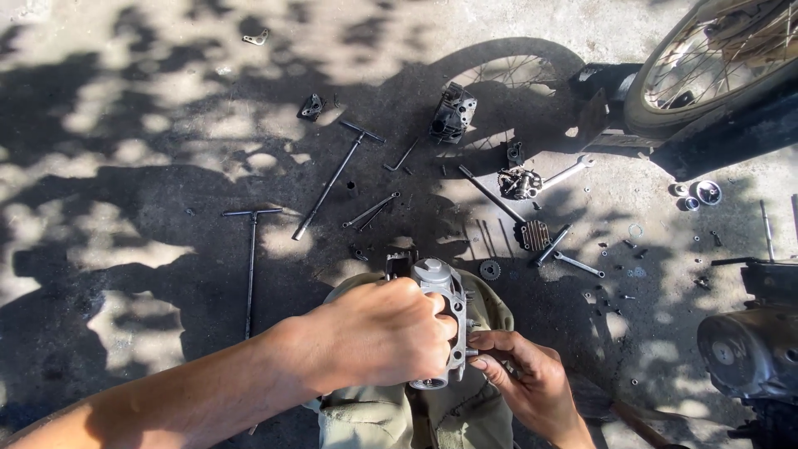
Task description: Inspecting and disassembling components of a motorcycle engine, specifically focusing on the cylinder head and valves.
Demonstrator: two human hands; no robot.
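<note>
While the ground ahead lies scattered with tools, we find the grey cast-metal engine part [440,320] right at the hands, held low in the middle of the view over a knee in olive cloth [416,416]. Its long axis runs away from us — rounded cap at the far end, an open round bore at the near end. Our left hand [378,337] is the closer one: it is wrapped around the part from the left side, fingers curled tight over its body. Our right hand [519,378] sits just beside the part on the right, thumb and fingertips drawn together at its side edge, seemingly pinching something small there — what exactly, we cannot tell.

Farther out, well apart from the hands, lie two T-handle wrenches [332,179], a cylinder block [453,112], a small sprocket [490,269] and loose bolts. A spoked wheel [715,58] stands at the upper right, and an engine casing [748,349] at the right edge.
</note>
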